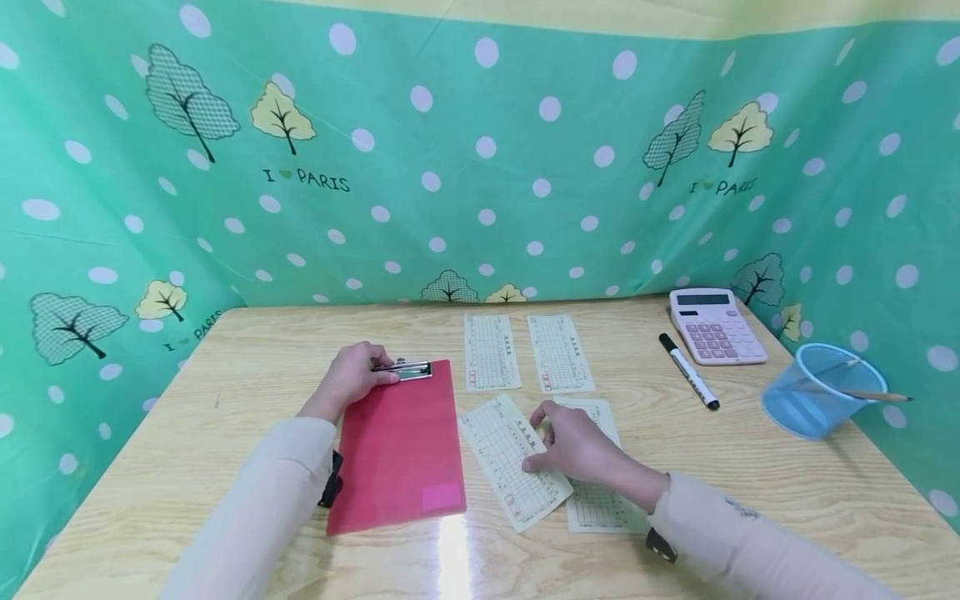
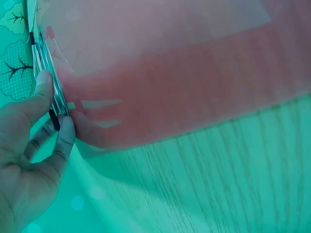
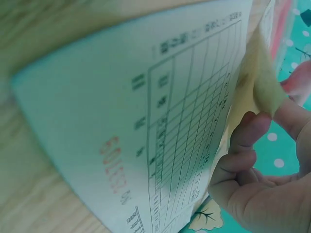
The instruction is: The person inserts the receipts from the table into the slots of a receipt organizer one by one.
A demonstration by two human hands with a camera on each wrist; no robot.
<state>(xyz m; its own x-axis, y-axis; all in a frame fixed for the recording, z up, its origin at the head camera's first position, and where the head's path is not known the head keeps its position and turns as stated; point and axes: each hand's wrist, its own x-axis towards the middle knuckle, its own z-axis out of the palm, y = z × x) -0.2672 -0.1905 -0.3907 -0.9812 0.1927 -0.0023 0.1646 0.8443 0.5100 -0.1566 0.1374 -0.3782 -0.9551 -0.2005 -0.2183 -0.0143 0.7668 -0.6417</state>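
Observation:
A red clipboard (image 1: pixel 405 454) lies on the table with its metal clip (image 1: pixel 414 370) at the far end. My left hand (image 1: pixel 352 379) grips this clip; in the left wrist view, thumb and fingers pinch the clip (image 2: pixel 56 90) from both sides. Right of the clipboard, a printed form slip (image 1: pixel 504 450) lies at a slant. My right hand (image 1: pixel 576 446) pinches that slip by its right edge, and the right wrist view shows the pinched paper (image 3: pixel 265 80) bent upward. Another form slip (image 1: pixel 600 512) lies partly covered under the slanted slip and my right hand.
Two more form slips, one on the left (image 1: pixel 491 352) and one on the right (image 1: pixel 561 353), lie farther back. To the right are a marker (image 1: pixel 688 371), a pink calculator (image 1: pixel 717 327) and a blue mesh pen cup (image 1: pixel 806 400) holding a pencil (image 1: pixel 873 395). Polka-dot curtain (image 1: pixel 487 167) surrounds the table.

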